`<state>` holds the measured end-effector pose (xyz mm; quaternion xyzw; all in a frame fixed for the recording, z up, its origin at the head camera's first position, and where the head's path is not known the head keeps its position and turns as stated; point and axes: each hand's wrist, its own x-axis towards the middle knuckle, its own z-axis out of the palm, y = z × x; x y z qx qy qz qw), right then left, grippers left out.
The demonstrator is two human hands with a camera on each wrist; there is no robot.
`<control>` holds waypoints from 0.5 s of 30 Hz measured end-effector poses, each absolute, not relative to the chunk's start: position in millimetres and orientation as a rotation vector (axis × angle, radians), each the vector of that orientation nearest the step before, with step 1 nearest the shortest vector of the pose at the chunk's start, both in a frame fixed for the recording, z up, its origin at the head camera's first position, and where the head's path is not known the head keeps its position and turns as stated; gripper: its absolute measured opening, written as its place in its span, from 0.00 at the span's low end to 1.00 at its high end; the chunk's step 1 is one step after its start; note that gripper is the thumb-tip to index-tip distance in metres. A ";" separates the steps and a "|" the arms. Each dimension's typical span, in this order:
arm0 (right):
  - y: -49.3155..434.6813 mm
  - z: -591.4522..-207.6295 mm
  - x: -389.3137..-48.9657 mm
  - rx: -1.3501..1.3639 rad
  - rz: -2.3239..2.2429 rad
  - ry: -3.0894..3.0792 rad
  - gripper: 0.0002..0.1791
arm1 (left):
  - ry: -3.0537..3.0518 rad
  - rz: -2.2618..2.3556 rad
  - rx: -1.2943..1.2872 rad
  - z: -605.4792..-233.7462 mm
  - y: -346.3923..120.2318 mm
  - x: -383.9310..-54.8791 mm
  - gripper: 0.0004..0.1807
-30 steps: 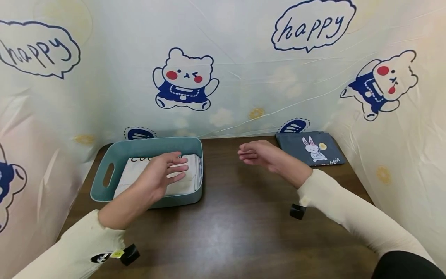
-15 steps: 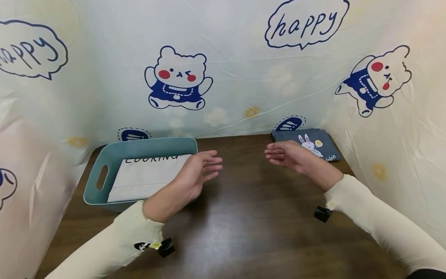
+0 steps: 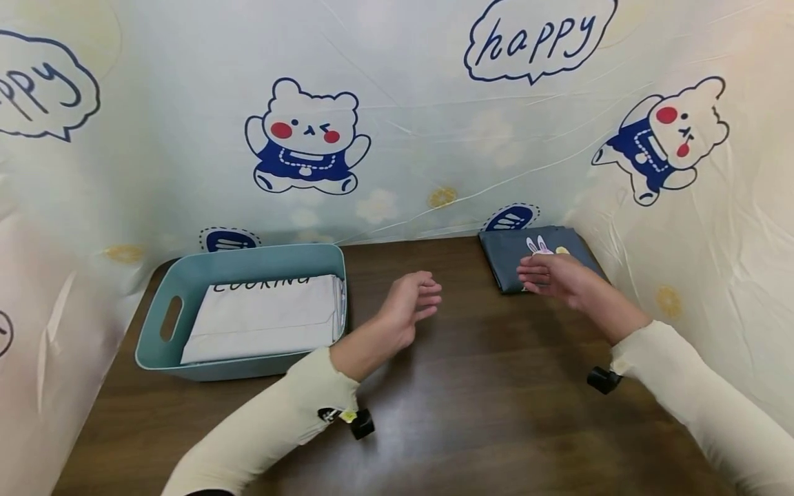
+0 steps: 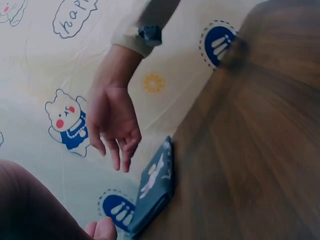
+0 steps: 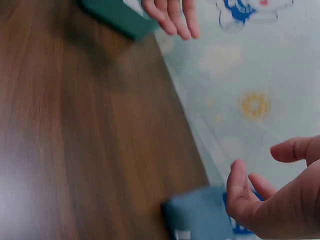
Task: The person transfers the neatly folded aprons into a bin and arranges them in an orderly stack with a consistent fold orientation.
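Observation:
My left hand (image 3: 406, 306) hovers over the middle of the table, its fingers relaxed and holding nothing. At the right, my right hand (image 3: 558, 277) is held in front of a folded dark blue-grey cloth (image 3: 505, 258) and hides part of its rabbit print. The right wrist view shows the right hand (image 5: 280, 200) with thumb and fingers apart and nothing between them. Near the back right corner, the folded cloth (image 4: 157, 187) lies flat on the table. I cannot tell whether the right hand touches it.
A teal basket (image 3: 145, 351) with a handle hole stands at the left of the brown wooden table (image 3: 459, 413). Inside lies a folded white cloth (image 3: 260, 324) lettered "COOKING". A printed curtain (image 3: 422, 124) with bears closes off the back and sides.
Both hands have moved to the right. The left hand has gone from above the basket to the table's middle, and the right hand has come in front of the dark folded cloth.

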<state>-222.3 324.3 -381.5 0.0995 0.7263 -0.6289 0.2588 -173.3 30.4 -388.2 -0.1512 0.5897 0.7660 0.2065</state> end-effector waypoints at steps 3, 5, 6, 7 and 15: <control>342.4 -389.7 -228.1 0.324 -1.660 2.036 0.12 | 1.603 2.120 -0.434 -398.1 49.7 -179.6 0.15; 355.0 -395.1 -232.8 0.370 -1.647 2.085 0.12 | 1.589 2.114 -0.438 -405.3 64.1 -186.2 0.14; 361.4 -396.1 -235.9 0.372 -1.628 2.117 0.12 | 1.585 2.115 -0.433 -408.4 71.1 -190.4 0.15; 367.7 -397.0 -238.7 0.375 -1.616 2.145 0.13 | 1.582 2.117 -0.432 -411.1 78.2 -195.0 0.17; 422.2 -417.0 -260.8 0.391 -1.330 2.501 0.30 | 1.577 2.142 -0.496 -424.5 138.7 -228.4 0.09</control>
